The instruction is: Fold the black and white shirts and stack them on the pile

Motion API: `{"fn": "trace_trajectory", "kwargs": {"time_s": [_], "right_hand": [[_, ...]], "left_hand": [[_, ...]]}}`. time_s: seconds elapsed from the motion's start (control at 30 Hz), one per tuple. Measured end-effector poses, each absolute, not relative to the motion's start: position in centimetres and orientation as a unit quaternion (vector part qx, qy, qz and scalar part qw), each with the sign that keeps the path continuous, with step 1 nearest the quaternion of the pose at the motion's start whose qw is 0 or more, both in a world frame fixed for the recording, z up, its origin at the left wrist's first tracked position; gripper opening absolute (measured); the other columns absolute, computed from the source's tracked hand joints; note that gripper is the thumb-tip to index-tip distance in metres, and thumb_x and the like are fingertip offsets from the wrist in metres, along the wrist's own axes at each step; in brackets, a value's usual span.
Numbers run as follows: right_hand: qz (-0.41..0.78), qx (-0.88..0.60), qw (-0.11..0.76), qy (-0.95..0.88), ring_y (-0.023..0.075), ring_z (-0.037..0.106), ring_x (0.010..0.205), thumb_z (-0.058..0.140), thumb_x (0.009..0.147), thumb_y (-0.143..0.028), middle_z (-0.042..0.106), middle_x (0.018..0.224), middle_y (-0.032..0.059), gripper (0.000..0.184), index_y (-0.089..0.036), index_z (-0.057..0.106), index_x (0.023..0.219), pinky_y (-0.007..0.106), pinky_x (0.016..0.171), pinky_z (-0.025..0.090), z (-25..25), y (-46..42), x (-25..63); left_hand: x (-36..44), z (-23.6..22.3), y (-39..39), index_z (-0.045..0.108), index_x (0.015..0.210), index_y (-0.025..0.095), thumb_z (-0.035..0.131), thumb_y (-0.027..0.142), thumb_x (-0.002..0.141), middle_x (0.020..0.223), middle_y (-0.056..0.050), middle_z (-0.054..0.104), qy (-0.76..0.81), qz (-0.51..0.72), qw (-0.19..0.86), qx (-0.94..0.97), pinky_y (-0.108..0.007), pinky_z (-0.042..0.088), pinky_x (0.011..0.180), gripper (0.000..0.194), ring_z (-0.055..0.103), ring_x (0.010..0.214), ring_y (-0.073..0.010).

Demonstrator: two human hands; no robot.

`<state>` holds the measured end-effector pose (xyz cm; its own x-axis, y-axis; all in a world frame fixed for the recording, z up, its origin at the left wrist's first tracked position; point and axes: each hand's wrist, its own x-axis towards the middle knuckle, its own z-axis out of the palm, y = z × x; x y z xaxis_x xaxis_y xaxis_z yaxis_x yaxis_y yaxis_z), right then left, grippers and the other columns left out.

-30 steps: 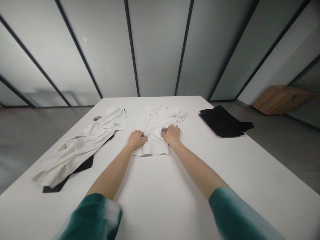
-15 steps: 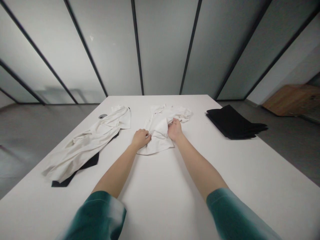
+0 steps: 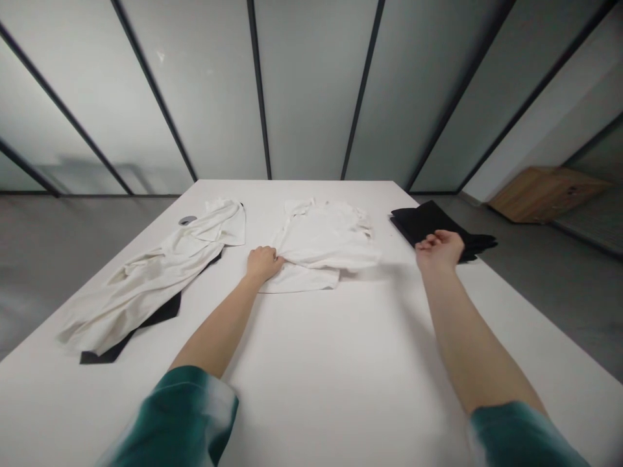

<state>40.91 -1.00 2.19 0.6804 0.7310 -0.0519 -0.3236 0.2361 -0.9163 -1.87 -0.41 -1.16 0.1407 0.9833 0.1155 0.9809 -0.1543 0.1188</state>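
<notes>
Office-like room, frosted glass partition walls [image 3: 306, 91], grey floor [image 3: 58, 259], white table [image 3: 341, 344], low wooden cabinet [image 3: 545, 193]

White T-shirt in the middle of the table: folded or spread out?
Partly folded: the white T-shirt lies spread at its far end, but a doubled layer crosses its near part, and the left hand grips that edge.

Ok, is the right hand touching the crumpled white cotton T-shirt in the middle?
Apart. The head view shows a bare white table between the right hand and the crumpled white cotton T-shirt.
</notes>
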Motion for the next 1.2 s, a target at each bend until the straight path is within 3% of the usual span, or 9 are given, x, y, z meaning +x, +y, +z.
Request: {"fn": "trace_trajectory", "kwargs": {"time_s": [0.13,0.23,0.33,0.5,0.7,0.83,0.97,1.1,1.2], "right_hand": [[0.220,-0.579,0.736,-0.272,0.0131,0.037,0.046,0.052,0.075,-0.029,0.040,0.051,-0.0049,0.018,-0.026,0.040,0.061,0.024,0.041,0.029,1.5,-2.0,41.9],[0.218,-0.650,0.534,-0.494,0.0166,0.052,0.058,0.059,0.073,-0.035,0.055,0.055,-0.0012,0.017,-0.023,0.053,0.061,0.029,0.055,0.044,-0.3,-3.3,39.1],[0.183,-0.626,0.328,-0.684,0.0246,0.064,0.088,0.060,0.077,-0.043,0.073,0.088,0.0080,0.023,-0.021,0.068,0.080,0.039,0.083,0.051,-1.8,-5.1,35.3],[0.061,-0.549,0.129,-0.824,0.0320,0.051,0.128,0.059,0.084,-0.038,0.061,0.136,0.0156,0.043,-0.019,0.065,0.123,0.048,0.107,0.035,-2.3,-5.6,31.4],[-0.091,-0.725,0.304,-0.611,0.0351,0.055,0.107,0.052,0.085,-0.031,0.065,0.112,0.0190,0.029,-0.015,0.065,0.107,0.048,0.091,0.041,-0.2,-1.4,32.9],[-0.031,-0.647,0.306,-0.697,0.0265,0.059,0.086,0.046,0.090,-0.033,0.065,0.083,0.0096,0.022,-0.020,0.064,0.090,0.038,0.084,0.043,-0.2,-2.0,31.9],[0.052,-0.506,0.174,-0.844,0.0286,0.058,0.109,0.056,0.088,-0.046,0.066,0.116,0.0141,0.038,-0.018,0.067,0.112,0.038,0.094,0.042,-1.9,-4.6,28.8],[0.022,-0.569,0.141,-0.810,0.0367,0.047,0.126,0.067,0.080,-0.058,0.044,0.148,0.0191,0.075,-0.022,0.051,0.143,0.047,0.100,0.039,-2.6,-5.7,26.7],[0.001,-0.584,0.172,-0.794,0.0366,0.049,0.121,0.066,0.081,-0.053,0.052,0.140,0.0165,0.056,-0.023,0.064,0.128,0.048,0.097,0.039,-1.9,-5.4,26.2]], "left_hand": [[-2.1,-1.4,-0.4,0.069,0.103,0.018,0.049,0.036,0.089,0.107,-0.014,0.069,0.644,0.123,0.002,0.755,-0.043,0.046,0.091,0.030,0.062,0.106,-0.0304],[-2.0,-1.5,-0.5,0.067,0.111,0.020,0.045,0.037,0.093,0.116,-0.012,0.067,0.605,0.137,0.007,0.784,-0.041,0.045,0.098,0.033,0.059,0.113,-0.0279],[-1.8,-1.7,-0.9,0.067,0.115,0.019,0.042,0.043,0.096,0.125,-0.012,0.066,0.574,0.120,0.027,0.810,-0.040,0.042,0.104,0.040,0.058,0.119,-0.0266],[-1.9,-2.1,-1.2,0.050,0.140,0.021,0.056,0.060,0.088,0.151,-0.013,0.047,0.564,0.109,0.014,0.818,-0.045,0.031,0.116,0.065,0.040,0.141,-0.0312],[-0.7,-1.2,-1.9,0.061,0.122,0.020,0.052,0.031,0.092,0.126,-0.014,0.062,0.531,0.155,-0.004,0.833,-0.043,0.041,0.105,0.033,0.054,0.123,-0.0282],[0.9,-1.3,-2.7,0.065,0.115,0.021,0.059,0.043,0.089,0.123,-0.012,0.063,0.418,0.126,0.057,0.898,-0.043,0.043,0.103,0.035,0.056,0.118,-0.0284],[1.6,-2.2,-2.6,0.067,0.105,0.020,0.052,0.035,0.092,0.120,-0.012,0.065,0.409,0.145,0.097,0.896,-0.041,0.043,0.100,0.025,0.057,0.114,-0.0266],[1.6,-2.4,-2.3,0.062,0.093,0.019,0.043,0.041,0.095,0.087,-0.005,0.066,0.423,0.234,0.273,0.832,-0.034,0.048,0.081,0.030,0.060,0.085,-0.0204],[1.7,-2.0,-2.4,0.057,0.087,0.019,0.043,0.053,0.092,0.079,-0.001,0.060,0.392,0.293,0.414,0.768,-0.030,0.046,0.074,0.037,0.055,0.077,-0.0171]]}}
